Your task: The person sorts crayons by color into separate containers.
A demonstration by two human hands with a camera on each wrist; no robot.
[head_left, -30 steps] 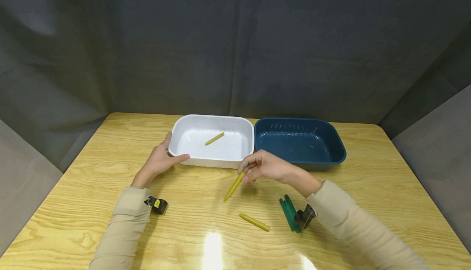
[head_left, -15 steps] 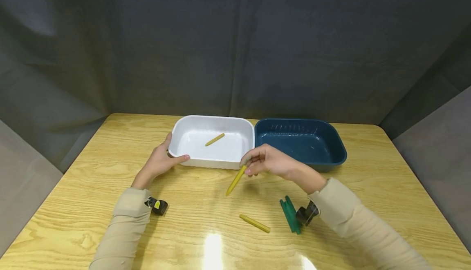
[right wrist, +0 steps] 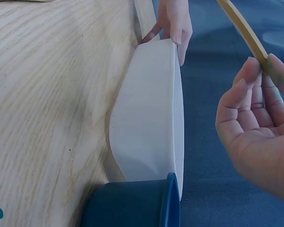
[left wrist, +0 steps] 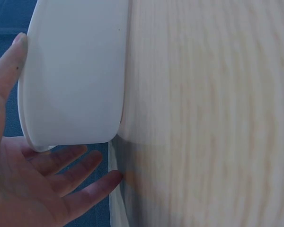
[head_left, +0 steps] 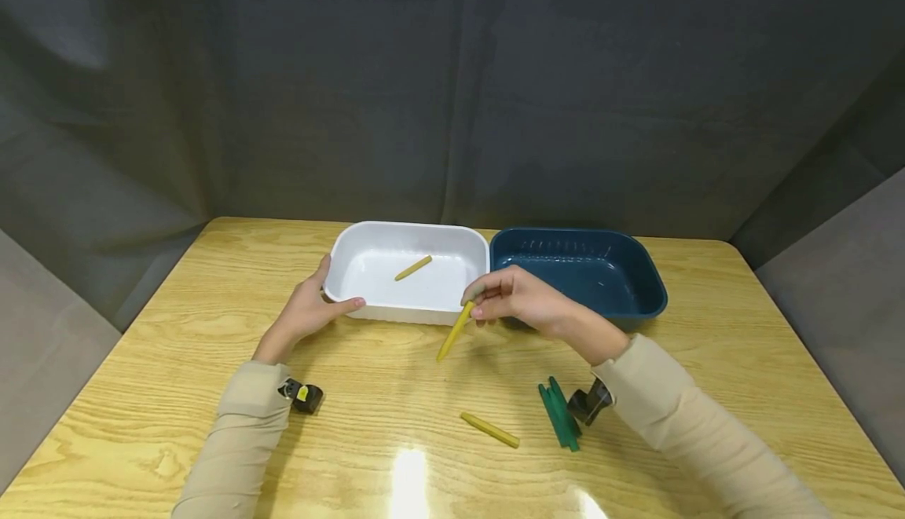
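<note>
The right hand point(head_left: 519, 305) pinches one end of a slim yellow crayon-like stick point(head_left: 455, 332) between thumb and fingertips, the other fingers loosely curled, as the right wrist view shows point(right wrist: 258, 137). The stick hangs off the wooden tabletop point(head_left: 177, 393), just in front of the near right corner of the white rectangular plastic tub point(head_left: 368, 312). Its long axis slopes from the pinched upper end down and toward the person, with the free tip pointing at the table's near edge. The tub's opening lies just beyond and to the left of that hand, so the stick's upper end is the part closest to the rim.

The left hand point(head_left: 305, 311) rests against the tub's near left corner, its thumb along the left wall and its fingers laid fairly straight along the front wall; in the left wrist view point(left wrist: 33, 189) the fingers are spread and relaxed rather than clamped.

A second yellow stick point(head_left: 413, 268) lies flat inside the white tub, slanted. A third yellow stick point(head_left: 490, 429) lies on the table toward the near edge, and beside it, to the right, lie green sticks point(head_left: 558, 413). A dark blue plastic tub point(head_left: 646, 303) stands touching the white one's right side.
</note>
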